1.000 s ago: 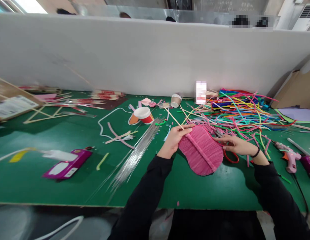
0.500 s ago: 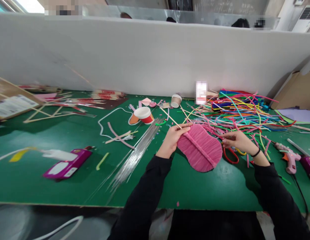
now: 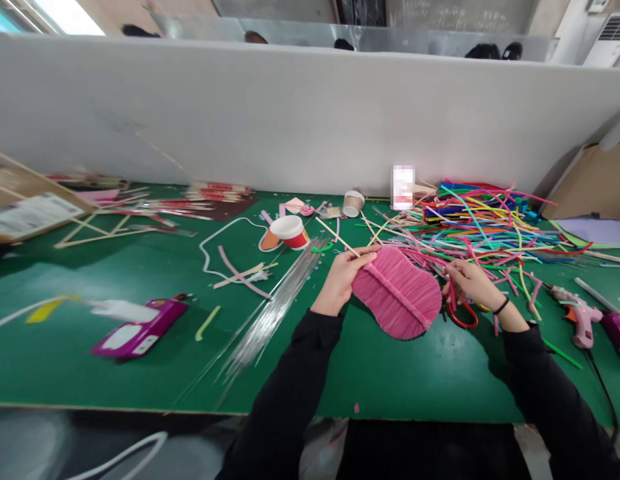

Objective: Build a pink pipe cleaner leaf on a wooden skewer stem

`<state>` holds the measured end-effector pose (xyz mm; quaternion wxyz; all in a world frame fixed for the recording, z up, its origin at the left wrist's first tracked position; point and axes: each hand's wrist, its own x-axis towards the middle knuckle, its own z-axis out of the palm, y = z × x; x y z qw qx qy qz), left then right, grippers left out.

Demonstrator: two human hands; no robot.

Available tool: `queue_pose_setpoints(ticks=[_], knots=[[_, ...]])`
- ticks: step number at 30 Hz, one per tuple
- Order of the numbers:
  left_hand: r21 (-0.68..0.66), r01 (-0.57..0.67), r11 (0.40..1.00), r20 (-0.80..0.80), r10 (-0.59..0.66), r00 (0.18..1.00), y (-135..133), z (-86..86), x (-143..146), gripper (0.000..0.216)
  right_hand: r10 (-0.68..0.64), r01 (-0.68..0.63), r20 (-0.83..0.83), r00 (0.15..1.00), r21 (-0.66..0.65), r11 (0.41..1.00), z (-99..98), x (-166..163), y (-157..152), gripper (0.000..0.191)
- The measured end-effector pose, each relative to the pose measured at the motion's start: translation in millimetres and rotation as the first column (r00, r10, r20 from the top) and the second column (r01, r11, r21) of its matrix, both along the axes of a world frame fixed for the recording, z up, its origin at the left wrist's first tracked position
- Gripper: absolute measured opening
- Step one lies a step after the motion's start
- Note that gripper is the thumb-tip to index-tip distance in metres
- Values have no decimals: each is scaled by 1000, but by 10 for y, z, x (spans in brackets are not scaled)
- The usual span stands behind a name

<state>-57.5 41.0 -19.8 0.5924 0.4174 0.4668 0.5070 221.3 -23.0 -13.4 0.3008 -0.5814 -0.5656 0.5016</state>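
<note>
Compared with the frame taken a second earlier, the pink fan-like panel [image 3: 396,293] is shifted slightly leftward and away from the wearer, and the right hand [image 3: 469,283], there placed on the panel's edge, is now seen just beside it. The scene is supported by a green worktable [image 3: 390,387]; a pile of coloured pipe cleaners [image 3: 490,227] is heaped at its far right, and a bundle of silvery wires [image 3: 273,313] is laid to the left. The panel is held over the table's near half. Its visible face is wholly covered in pink and crossed by a raised rib [image 3: 407,305], so this side may be judged largely finished; the underside is hidden. The panel's upper-left edge is gripped between thumb and fingers of the left hand [image 3: 345,280], where a pale stick [image 3: 340,240] projects. Red-handled scissors [image 3: 464,326] are set below the right hand. A pink strip [image 3: 451,288] appears to be pinched in the right fingertips; its attachment is judged not yet done.
</note>
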Motion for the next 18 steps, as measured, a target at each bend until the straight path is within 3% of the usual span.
queue_pose_setpoints(ticks=[5, 9, 15, 18], knots=[[-7, -9, 1000, 17, 9, 1000, 5, 3, 1, 37, 72, -83, 112, 991, 94, 992, -66, -13, 5, 23], [1, -48, 999, 44, 48, 998, 12, -28, 18, 38, 132, -139, 60, 989, 136, 981, -142, -90, -8, 33], [16, -125, 992, 131, 121, 984, 65, -82, 49, 44, -28, 44, -105, 994, 149, 988, -201, -162, 43, 53], [-8, -52, 999, 165, 53, 985, 65, -71, 53, 52, -91, 134, -199, 976, 215, 967, -198, -165, 65, 56]])
